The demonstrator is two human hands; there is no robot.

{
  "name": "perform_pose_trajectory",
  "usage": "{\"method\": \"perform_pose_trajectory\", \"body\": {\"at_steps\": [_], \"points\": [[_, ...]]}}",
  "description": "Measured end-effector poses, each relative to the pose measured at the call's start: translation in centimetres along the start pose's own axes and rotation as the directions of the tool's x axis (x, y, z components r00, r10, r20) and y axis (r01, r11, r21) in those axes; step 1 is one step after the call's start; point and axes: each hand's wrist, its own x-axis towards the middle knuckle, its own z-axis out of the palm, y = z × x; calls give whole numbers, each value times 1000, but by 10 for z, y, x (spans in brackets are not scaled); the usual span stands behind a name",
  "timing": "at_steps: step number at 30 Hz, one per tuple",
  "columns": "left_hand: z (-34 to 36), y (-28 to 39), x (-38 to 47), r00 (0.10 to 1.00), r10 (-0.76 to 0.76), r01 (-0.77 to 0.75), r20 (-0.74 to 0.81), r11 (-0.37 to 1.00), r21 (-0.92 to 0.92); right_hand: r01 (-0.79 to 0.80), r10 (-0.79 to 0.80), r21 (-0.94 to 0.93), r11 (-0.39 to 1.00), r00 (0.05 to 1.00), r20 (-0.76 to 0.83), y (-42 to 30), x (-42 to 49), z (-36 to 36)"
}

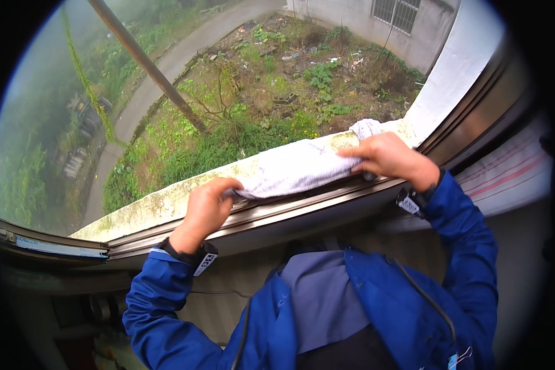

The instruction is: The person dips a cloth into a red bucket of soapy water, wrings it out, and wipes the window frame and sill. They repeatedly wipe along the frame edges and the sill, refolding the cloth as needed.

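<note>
A white cloth [296, 169] is stretched between my two hands over the window ledge. My left hand [207, 208] pinches its left end, and my right hand [388, 157] grips it at the right. A bunched bit of white cloth [366, 127] shows just beyond my right hand; whether it belongs to the same piece I cannot tell. Below the cloth's near edge runs the metal window track [277, 212]. The pale, stained outer sill [152, 206] lies under and beyond the cloth.
A sliding window frame [60, 245] stands at the left, a white wall edge [458, 69] at the right. Striped fabric [508, 171] hangs inside on the right. Far below outside are a pole [148, 64], weeds, a curved road [175, 64] and a building with a barred window [395, 14].
</note>
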Motion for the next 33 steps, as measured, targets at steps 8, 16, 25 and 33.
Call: {"method": "perform_pose_trajectory", "body": {"at_steps": [8, 16, 25, 33], "points": [[22, 27, -8, 957, 281, -248, -72, 920, 303, 269, -278, -70, 961, 938, -209, -33, -11, 37], [45, 37, -8, 957, 287, -259, -45, 913, 316, 235, -240, -45, 971, 957, -164, -44, -9, 53], [74, 47, -10, 977, 214, -200, -22, 944, 263, 157, -158, -19, 987, 981, -116, -54, -5, 59], [104, 68, 14, 965, 259, -245, -44, 949, 199, 95, -90, 27, 995, 983, -158, -59, -3, 67]]}}
